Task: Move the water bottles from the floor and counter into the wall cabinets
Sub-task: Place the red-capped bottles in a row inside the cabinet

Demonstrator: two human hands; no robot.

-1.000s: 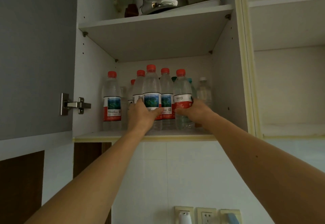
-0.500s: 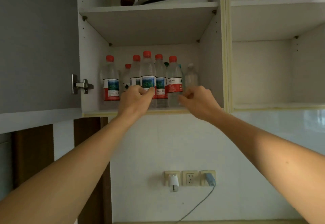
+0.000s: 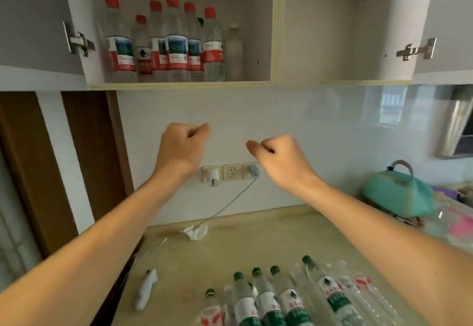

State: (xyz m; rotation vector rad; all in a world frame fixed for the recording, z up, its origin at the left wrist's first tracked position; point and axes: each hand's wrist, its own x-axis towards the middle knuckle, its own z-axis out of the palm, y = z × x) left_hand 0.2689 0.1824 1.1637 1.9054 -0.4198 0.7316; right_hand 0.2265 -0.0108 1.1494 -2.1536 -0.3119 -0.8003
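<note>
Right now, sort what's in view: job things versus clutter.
Job:
- red-capped bottles in the left cabinet
- green-capped bottles on the counter
- empty right cabinet

Clutter:
- teal bag
- crumpled tissue
- wall sockets
- cable

Labels on red-capped bottles [image 3: 174,41] in wall cabinet [image 3: 277,31]: printing present, too blurred to read. Green-capped bottles [image 3: 268,297] on counter [image 3: 256,236]: red-and-white labels with dark triangular mark, characters beneath illegible. No brand, number or sign readable anywhere.
</note>
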